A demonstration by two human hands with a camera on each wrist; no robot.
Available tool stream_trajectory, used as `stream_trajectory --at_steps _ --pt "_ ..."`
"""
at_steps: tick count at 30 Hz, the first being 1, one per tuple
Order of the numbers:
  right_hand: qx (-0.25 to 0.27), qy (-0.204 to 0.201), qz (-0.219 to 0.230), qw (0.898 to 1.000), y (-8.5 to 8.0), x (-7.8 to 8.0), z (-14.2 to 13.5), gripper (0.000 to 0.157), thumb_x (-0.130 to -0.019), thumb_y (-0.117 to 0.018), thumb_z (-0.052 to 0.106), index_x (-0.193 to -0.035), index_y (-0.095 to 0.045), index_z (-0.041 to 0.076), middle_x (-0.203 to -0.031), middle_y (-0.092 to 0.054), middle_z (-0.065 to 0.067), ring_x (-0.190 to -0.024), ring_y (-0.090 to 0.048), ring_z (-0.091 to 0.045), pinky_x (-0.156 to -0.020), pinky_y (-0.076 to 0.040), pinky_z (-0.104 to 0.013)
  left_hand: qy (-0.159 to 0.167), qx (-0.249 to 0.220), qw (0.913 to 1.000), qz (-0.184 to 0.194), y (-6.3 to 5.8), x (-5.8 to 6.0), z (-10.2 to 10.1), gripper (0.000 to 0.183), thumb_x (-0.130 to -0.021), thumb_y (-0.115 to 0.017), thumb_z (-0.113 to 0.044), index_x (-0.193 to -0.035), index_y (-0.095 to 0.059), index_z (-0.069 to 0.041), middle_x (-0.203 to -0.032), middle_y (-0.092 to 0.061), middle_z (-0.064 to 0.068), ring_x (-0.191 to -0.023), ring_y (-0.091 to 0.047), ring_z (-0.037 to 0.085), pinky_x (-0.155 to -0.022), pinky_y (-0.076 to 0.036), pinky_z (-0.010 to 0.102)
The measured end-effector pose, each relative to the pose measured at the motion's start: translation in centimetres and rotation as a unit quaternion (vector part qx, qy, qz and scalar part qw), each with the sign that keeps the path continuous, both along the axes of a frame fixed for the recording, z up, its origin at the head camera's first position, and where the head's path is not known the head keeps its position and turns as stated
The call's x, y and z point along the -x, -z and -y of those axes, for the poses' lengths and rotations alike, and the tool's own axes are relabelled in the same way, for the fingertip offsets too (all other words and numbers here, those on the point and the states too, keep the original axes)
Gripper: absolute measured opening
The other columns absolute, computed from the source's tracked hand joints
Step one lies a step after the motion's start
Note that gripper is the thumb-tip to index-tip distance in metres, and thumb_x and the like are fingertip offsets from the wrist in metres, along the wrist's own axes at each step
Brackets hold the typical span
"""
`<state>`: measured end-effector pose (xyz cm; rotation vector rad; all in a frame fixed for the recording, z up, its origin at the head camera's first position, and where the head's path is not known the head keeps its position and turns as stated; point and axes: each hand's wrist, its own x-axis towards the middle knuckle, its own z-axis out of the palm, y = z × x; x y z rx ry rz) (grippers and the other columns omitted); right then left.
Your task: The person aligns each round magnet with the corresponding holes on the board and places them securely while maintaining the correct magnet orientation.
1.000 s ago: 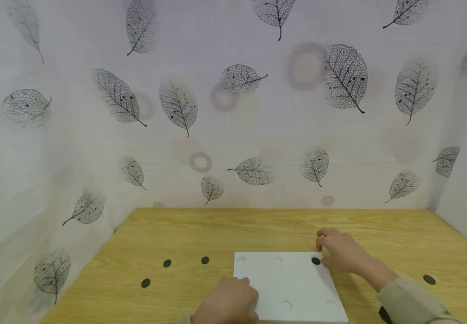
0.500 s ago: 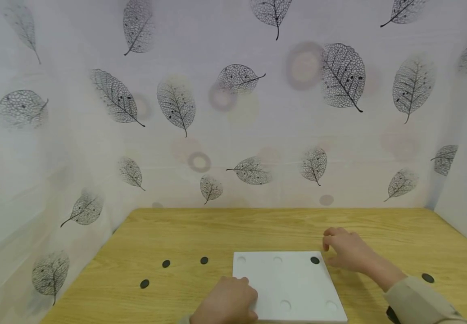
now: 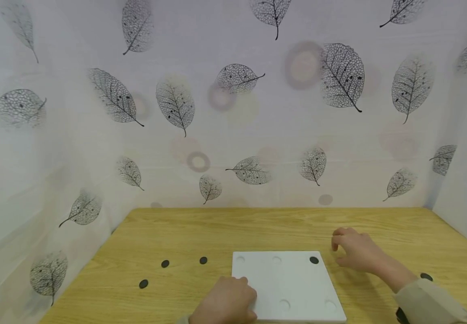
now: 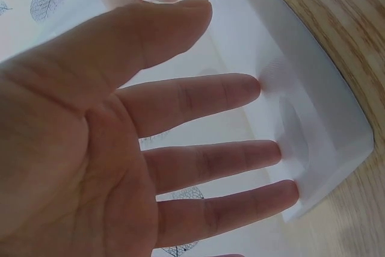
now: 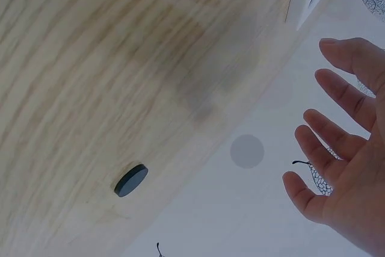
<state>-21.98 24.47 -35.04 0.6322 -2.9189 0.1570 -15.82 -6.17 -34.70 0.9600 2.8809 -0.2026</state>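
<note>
A white board [image 3: 294, 281] with shallow round recesses lies on the wooden table. One black disc [image 3: 314, 260] sits in its far right recess. My left hand [image 3: 226, 300] rests on the board's left side; in the left wrist view its fairly straight fingertips [image 4: 249, 85] touch the white surface. Just right of the board, my right hand [image 3: 356, 252] hovers over the table, holding nothing. The right wrist view shows its fingers [image 5: 337, 91] loosely bent and spread. Another black disc [image 3: 426, 276] lies to the right, partly covered by the sleeve.
On the table left of the board lie three black discs, a near one [image 3: 143, 284], a middle one [image 3: 165, 263] and one closer to the board [image 3: 203, 260]. A leaf-patterned curtain [image 3: 257, 135] encloses the table [image 3: 282, 225] at the back and sides.
My right hand has moved rightward, away from the disc in the board's far right recess. The left hand has stayed on the board.
</note>
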Motion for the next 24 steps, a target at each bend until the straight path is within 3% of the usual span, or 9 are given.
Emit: stream_trajectory --at_steps 15,24 --pt "-0.004 0.013 0.009 1.000 0.5 -0.2 -2.5 0.018 -0.064 -0.073 0.015 -0.075 -0.058 0.016 -0.092 -0.054 -0.003 -0.085 -0.051 -0.031 -0.059 -0.040 -0.050 0.007 0.007 0.9995 -0.030 0.1 -0.2 0.2 0.022 -0.069 -0.065 -0.035 -0.060 -0.056 -0.018 -0.061 -0.041 -0.005 -0.055 -0.039 0.010 -0.051 -0.035 0.026" --pt "-0.012 0.018 -0.008 1.000 0.9 -0.5 -4.1 0.020 -0.062 -0.073 0.017 -0.073 -0.057 0.017 -0.091 -0.053 -0.002 -0.084 -0.051 -0.031 -0.055 -0.040 -0.048 0.010 0.001 0.9993 -0.036 0.1 -0.2 0.2 0.020 -0.069 -0.065 -0.034 -0.060 -0.055 -0.018 -0.061 -0.040 -0.005 -0.055 -0.040 0.010 -0.051 -0.035 0.026"
